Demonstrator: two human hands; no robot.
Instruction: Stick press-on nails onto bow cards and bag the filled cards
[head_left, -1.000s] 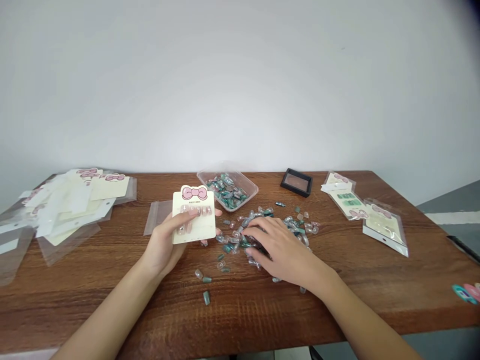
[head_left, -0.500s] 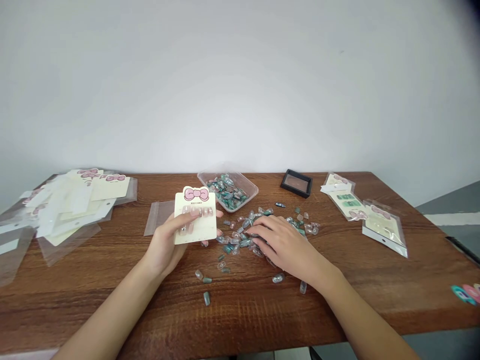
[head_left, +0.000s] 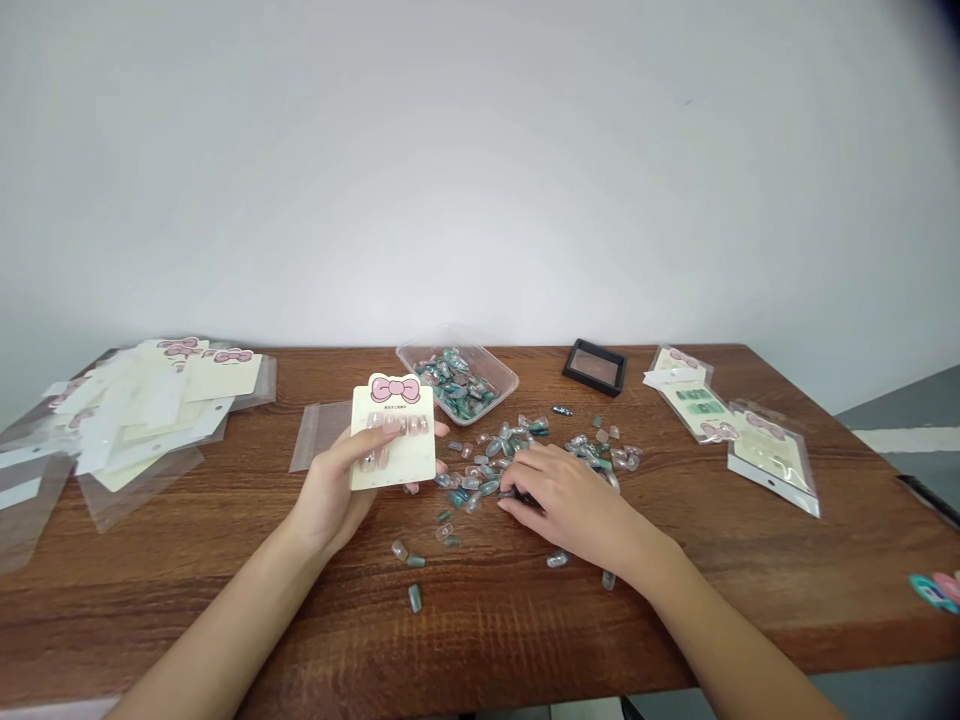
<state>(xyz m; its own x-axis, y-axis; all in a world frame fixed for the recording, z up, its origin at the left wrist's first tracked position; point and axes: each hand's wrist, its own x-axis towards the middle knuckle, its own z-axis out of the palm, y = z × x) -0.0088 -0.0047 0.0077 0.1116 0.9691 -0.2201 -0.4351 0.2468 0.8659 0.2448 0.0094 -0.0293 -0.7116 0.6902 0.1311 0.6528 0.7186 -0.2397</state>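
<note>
My left hand (head_left: pixel 334 485) grips a cream display card (head_left: pixel 409 460) with a pink bow top, thumb across its front and fingers behind. Several pinkish, glittery press-on nails (head_left: pixel 416 424) sit on the card in rows. Among a loose pile of clear and teal press-on nails (head_left: pixel 491 465) on the table, my right hand (head_left: pixel 555 490) is lowered with curled fingers, thumb and index tips close together. Whatever lies between those tips is hidden. A few stray nails (head_left: pixel 415 598) rest nearer the front edge.
Behind the pile stands a clear plastic tub (head_left: pixel 501 372) of teal nails, with a black frame (head_left: pixel 595 367) to its right. Bow-topped cards and clear sleeves (head_left: pixel 180 410) are heaped at left. Packaged cards (head_left: pixel 772 455) lie at right; a clear bag (head_left: pixel 319 435) is beside my left hand.
My right hand's fingers have curled in and drawn closer together over the pile. The left hand holds the card almost still.
</note>
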